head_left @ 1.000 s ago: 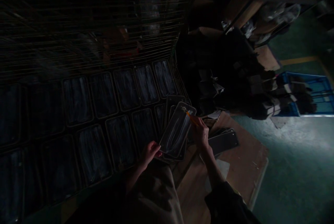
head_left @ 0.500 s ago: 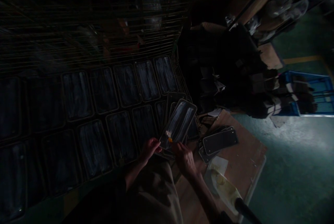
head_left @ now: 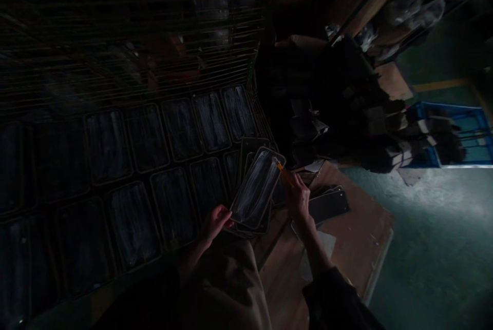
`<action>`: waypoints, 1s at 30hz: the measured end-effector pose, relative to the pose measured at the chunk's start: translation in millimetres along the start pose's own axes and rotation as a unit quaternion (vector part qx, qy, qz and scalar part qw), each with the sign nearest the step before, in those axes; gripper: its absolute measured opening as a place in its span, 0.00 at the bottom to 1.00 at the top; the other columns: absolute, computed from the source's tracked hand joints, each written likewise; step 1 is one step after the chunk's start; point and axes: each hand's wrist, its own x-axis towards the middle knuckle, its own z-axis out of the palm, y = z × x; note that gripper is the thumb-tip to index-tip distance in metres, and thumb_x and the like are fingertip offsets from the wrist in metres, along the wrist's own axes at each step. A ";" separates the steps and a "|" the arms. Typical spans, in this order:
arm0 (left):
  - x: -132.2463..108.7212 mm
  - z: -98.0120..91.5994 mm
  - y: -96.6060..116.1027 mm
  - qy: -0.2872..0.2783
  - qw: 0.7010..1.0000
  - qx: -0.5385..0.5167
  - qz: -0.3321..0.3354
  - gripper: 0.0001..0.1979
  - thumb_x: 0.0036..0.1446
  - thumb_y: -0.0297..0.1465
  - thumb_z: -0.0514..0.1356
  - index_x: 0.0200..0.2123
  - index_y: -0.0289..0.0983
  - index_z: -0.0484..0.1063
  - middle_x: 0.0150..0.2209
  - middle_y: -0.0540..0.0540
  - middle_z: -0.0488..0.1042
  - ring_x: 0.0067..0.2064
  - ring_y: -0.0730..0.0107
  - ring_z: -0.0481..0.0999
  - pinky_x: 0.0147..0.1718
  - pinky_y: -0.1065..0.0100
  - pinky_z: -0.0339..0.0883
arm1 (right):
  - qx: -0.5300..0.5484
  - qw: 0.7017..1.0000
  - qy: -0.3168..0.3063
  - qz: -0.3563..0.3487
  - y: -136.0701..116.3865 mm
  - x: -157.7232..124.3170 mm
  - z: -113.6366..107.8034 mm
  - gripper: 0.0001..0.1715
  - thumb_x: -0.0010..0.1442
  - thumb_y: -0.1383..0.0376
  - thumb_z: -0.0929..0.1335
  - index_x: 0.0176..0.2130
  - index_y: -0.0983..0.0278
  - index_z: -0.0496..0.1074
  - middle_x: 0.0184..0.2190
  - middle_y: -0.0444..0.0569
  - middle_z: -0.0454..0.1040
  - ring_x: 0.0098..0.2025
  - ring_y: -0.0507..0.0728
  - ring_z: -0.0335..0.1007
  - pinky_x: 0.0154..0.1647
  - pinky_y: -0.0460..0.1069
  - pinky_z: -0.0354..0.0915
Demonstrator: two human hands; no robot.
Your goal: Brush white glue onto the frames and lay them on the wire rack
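My left hand (head_left: 216, 223) pinches the near left corner of a dark rounded rectangular panel (head_left: 256, 189). Whitish streaks run along the panel's face, and it rests tilted over more such panels. In my right hand (head_left: 298, 197) is a brush with an orange handle (head_left: 284, 172). Its pale tip touches the panel near the far right corner. Right of that hand, a few plain dark panels (head_left: 330, 207) lie stacked on a wooden board, partly covered by my forearm.
Rows of streaked dark panels (head_left: 133, 222) lie to the left, before a wire mesh rack (head_left: 215, 58). The wooden board (head_left: 358, 232) stands at the right, with a white sheet (head_left: 326, 243) on it. Farther right is a blue crate (head_left: 473, 124) holding dark items.
My right hand has moved the brush from the panel's near end up to its far right corner. The left hand keeps its hold. The view has shifted slightly.
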 end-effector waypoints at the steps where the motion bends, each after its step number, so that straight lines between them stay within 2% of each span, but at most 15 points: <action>1: -0.6 0.8 1.4 0.000 1.000 -0.003 -0.004 0.21 0.39 0.44 0.69 0.26 0.37 0.65 0.21 0.51 0.75 0.21 0.70 0.76 0.23 0.70 0.71 | -0.013 1.000 -0.006 -0.014 -0.2 6.8 0.7 0.19 0.64 0.69 0.59 0.52 0.61 0.69 0.40 0.51 0.72 0.39 0.55 0.69 0.38 0.47 0.63; 4: -5.0 4.4 8.4 0.004 1.000 -0.017 -0.018 0.22 0.38 0.43 0.70 0.30 0.36 0.66 0.23 0.51 0.76 0.22 0.69 0.77 0.24 0.68 0.73 | -0.051 0.996 -0.042 -0.055 -2.8 11.9 7.9 0.22 0.62 0.72 0.59 0.52 0.61 0.69 0.42 0.51 0.72 0.39 0.56 0.68 0.39 0.47 0.62; 6: -9.4 7.1 13.7 0.013 0.999 -0.026 -0.026 0.22 0.39 0.41 0.70 0.33 0.35 0.68 0.26 0.50 0.76 0.24 0.68 0.78 0.26 0.68 0.74 | -0.061 0.992 -0.082 -0.077 -5.6 0.5 12.3 0.23 0.61 0.74 0.60 0.52 0.62 0.69 0.42 0.51 0.72 0.38 0.56 0.68 0.38 0.47 0.61; 11: -19.7 12.2 20.0 0.019 0.997 -0.051 -0.047 0.20 0.44 0.38 0.68 0.37 0.35 0.68 0.29 0.49 0.76 0.28 0.68 0.79 0.31 0.65 0.76 | -0.021 0.975 -0.197 -0.098 -22.7 -69.8 5.0 0.18 0.64 0.72 0.60 0.51 0.62 0.69 0.36 0.49 0.72 0.33 0.54 0.66 0.34 0.47 0.59; 13: -22.5 13.7 19.9 0.019 0.997 -0.057 -0.048 0.19 0.45 0.38 0.68 0.38 0.35 0.68 0.29 0.50 0.76 0.28 0.68 0.79 0.32 0.65 0.76 | 0.018 0.968 -0.236 -0.080 -29.4 -98.1 -2.7 0.15 0.65 0.71 0.59 0.47 0.62 0.70 0.33 0.48 0.71 0.31 0.53 0.66 0.31 0.45 0.58; 15: -24.9 15.3 20.3 0.027 0.997 -0.058 -0.044 0.19 0.45 0.38 0.68 0.38 0.35 0.68 0.29 0.50 0.75 0.28 0.69 0.79 0.32 0.65 0.76 | 0.069 0.961 -0.262 -0.048 -31.1 -114.6 -10.6 0.13 0.66 0.70 0.59 0.45 0.62 0.70 0.32 0.46 0.71 0.30 0.52 0.67 0.28 0.44 0.57; 18: -28.5 18.0 23.9 0.033 0.998 -0.041 -0.034 0.19 0.46 0.39 0.67 0.37 0.36 0.67 0.30 0.50 0.75 0.29 0.69 0.79 0.31 0.65 0.76 | 0.145 0.961 -0.235 0.006 -23.2 -114.3 -19.2 0.12 0.66 0.67 0.60 0.45 0.60 0.70 0.33 0.46 0.71 0.31 0.51 0.69 0.28 0.43 0.59; 21: -31.7 20.8 29.8 0.023 0.999 -0.014 -0.025 0.19 0.46 0.40 0.66 0.38 0.36 0.66 0.30 0.50 0.75 0.29 0.67 0.79 0.31 0.65 0.76 | 0.158 0.970 -0.184 0.024 -11.8 -104.2 -20.8 0.13 0.66 0.67 0.60 0.46 0.61 0.70 0.34 0.47 0.71 0.33 0.52 0.69 0.31 0.44 0.60; 25: -32.7 23.6 31.4 0.026 0.999 0.006 -0.021 0.18 0.49 0.41 0.63 0.38 0.37 0.66 0.31 0.51 0.74 0.29 0.69 0.78 0.32 0.64 0.75 | 0.126 0.965 -0.231 -0.006 -10.4 -118.9 -15.9 0.14 0.66 0.70 0.59 0.46 0.62 0.71 0.34 0.48 0.71 0.32 0.52 0.68 0.31 0.44 0.59; 30: -29.8 23.6 24.5 0.035 0.999 0.015 -0.004 0.17 0.50 0.40 0.63 0.39 0.38 0.65 0.31 0.53 0.72 0.29 0.69 0.78 0.31 0.65 0.74 | 0.198 0.941 -0.273 0.011 -19.1 -146.0 -15.8 0.17 0.65 0.71 0.59 0.50 0.60 0.69 0.36 0.48 0.73 0.33 0.52 0.70 0.33 0.44 0.64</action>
